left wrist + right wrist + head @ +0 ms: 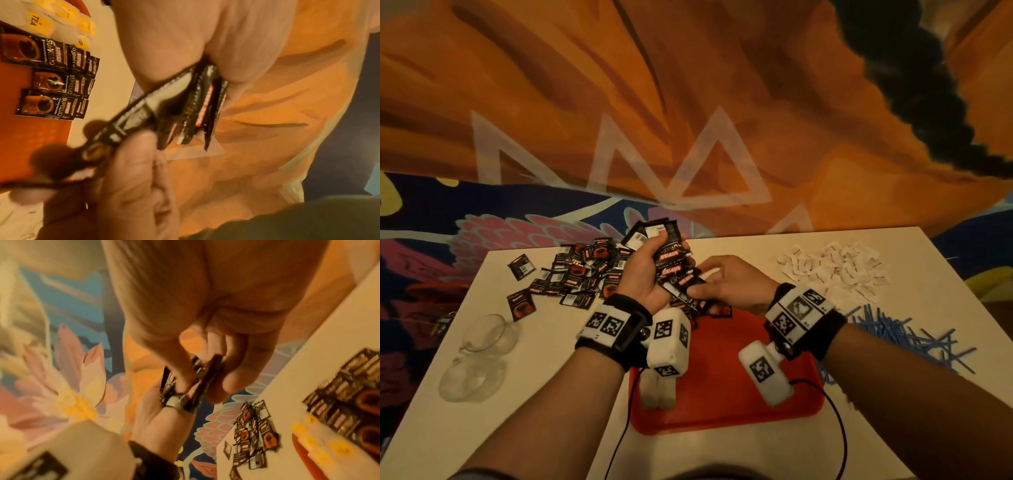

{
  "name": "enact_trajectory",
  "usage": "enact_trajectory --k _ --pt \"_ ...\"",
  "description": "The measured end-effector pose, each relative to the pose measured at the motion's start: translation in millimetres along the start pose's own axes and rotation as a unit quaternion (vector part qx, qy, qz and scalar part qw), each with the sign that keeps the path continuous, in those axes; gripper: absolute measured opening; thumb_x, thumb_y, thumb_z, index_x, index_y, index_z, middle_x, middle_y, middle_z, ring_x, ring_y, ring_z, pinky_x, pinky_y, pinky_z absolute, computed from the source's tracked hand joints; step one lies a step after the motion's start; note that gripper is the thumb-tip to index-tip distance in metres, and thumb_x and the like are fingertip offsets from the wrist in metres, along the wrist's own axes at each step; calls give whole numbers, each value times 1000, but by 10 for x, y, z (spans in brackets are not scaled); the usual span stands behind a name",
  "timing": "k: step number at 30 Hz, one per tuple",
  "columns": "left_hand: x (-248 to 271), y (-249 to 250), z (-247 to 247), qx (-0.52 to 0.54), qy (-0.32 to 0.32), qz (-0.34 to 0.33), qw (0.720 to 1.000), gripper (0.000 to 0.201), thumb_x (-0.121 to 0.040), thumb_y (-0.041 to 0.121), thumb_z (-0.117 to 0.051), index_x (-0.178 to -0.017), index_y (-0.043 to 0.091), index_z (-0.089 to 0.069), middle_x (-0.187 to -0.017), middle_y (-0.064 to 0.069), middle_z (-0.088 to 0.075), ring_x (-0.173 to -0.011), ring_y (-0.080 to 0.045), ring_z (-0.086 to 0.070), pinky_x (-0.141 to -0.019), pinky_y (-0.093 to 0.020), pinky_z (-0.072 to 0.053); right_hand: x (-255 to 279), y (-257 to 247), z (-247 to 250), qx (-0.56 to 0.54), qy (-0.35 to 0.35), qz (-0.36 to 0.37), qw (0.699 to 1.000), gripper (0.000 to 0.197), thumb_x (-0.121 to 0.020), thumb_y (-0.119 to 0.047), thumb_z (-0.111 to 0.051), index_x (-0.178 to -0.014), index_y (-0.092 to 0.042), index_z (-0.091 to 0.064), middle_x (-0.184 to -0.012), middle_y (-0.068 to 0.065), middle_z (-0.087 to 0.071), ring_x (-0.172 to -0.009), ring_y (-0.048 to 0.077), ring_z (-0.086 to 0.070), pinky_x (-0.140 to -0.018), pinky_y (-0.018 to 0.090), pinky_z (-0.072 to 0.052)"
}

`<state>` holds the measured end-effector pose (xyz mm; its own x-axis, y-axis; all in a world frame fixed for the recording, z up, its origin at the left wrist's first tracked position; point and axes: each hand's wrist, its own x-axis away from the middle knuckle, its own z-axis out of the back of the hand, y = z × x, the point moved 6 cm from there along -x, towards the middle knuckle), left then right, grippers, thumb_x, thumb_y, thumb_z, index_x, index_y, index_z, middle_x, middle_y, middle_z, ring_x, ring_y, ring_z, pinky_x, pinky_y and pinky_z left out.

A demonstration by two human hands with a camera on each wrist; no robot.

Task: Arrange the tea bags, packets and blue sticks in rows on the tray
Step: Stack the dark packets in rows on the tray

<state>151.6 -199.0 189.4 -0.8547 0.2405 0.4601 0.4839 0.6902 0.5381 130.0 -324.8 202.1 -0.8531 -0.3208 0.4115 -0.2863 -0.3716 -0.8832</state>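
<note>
The left hand (pixel 643 274) has its grip clamped round a fanned bundle of black foil coffee packets (pixel 671 260), raised above the far edge of the red plastic tray (pixel 722 394) on the white table (pixel 551 359). The right hand (pixel 732 281) pinches the lowest packet of that bundle between thumb and fingers. More black packets lie heaped (pixel 582 270) at far left, white paper tea bags (pixel 835 267) at far right, thin blue sticks (pixel 904 335) right of the tray. Three packet rows (pixel 51 78) lie on the tray.

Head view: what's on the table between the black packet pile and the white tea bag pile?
Both hands, left hand gripping a packet stack, right hand pinching one.
</note>
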Motion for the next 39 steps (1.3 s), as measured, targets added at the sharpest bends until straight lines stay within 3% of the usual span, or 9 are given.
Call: enact_trajectory --k 3,9,15,18,24,27,29,32,39 --pt "-57 74 25 21 2 -40 999 27 -102 28 -45 -96 7 -61 -79 -7 -61 -69 -20 -58 -73 -34 -48 -29 11 7 -30 3 7 1000 10 -85 -5 -72 -86 -8 -63 -77 6 -65 -50 6 -59 -48 20 -49" --pt "-169 496 386 104 91 -138 981 21 -99 22 -52 -112 7 -59 -81 -7 -65 -68 -18 -61 -71 -30 -53 -10 123 282 42 76 -19 996 6 -85 -15 -73 -88 -12 -68 -81 5 -65 -69 21 -56 -58 30 -42" --pt "-132 228 318 -18 48 -81 995 38 -97 29 -57 -125 5 -56 -101 -14 -70 -84 -25 -71 -73 -38 -60 -51 -204 313 -162 145 50 975 17 -83 -4 -73 -95 -7 -61 -76 5 -70 -62 15 -67 -52 23 -54" --pt "-10 7 43 -64 -33 -60 996 54 -90 44 -53 -127 5 -58 -122 -21 -67 -109 -34 -68 -92 -49 -56 -136 -305 161 -48 159 46 985 30 -78 -14 -80 -92 -18 -53 -75 6 -72 -59 21 -68 -59 34 -57" --pt "91 -25 40 -100 -36 -50 993 29 -92 26 -58 -103 5 -75 -105 -20 -71 -94 -30 -71 -90 -44 -56 -97 -379 147 149 188 79 968 46 -74 -40 -81 -102 -20 -50 -80 -5 -65 -69 7 -63 -53 18 -42" --pt "65 -15 119 -129 8 -15 991 25 -96 19 -58 -113 4 -67 -99 -18 -70 -91 -30 -69 -90 -46 -54 0 -550 125 256 161 193 933 80 -60 -56 -85 -124 -28 -44 -119 -5 -52 -104 9 -50 -86 31 -49" --pt "79 -51 82 -140 3 12 990 25 -94 16 -58 -115 4 -65 -96 -17 -70 -89 -29 -68 -84 -44 -55 37 -639 -4 373 82 236 893 112 -48 -64 -86 -142 -37 -30 -148 -1 -27 -136 20 -28 -112 45 -34" --pt "138 -176 -22 -137 -17 62 989 22 -91 14 -52 -105 4 -65 -89 -17 -67 -84 -30 -65 -73 -41 -51 11 -608 -183 506 -21 184 843 125 -46 -62 -87 -146 -47 -14 -159 -1 -2 -148 28 -2 -113 53 -26" --pt "168 -185 53 -55 -63 82 993 29 -76 10 -48 -96 5 -68 -87 -15 -67 -80 -27 -66 -74 -38 -49 -67 -536 -203 491 3 229 840 98 -62 -46 -84 -141 -47 -26 -124 4 -42 -113 27 -46 -90 46 -50"
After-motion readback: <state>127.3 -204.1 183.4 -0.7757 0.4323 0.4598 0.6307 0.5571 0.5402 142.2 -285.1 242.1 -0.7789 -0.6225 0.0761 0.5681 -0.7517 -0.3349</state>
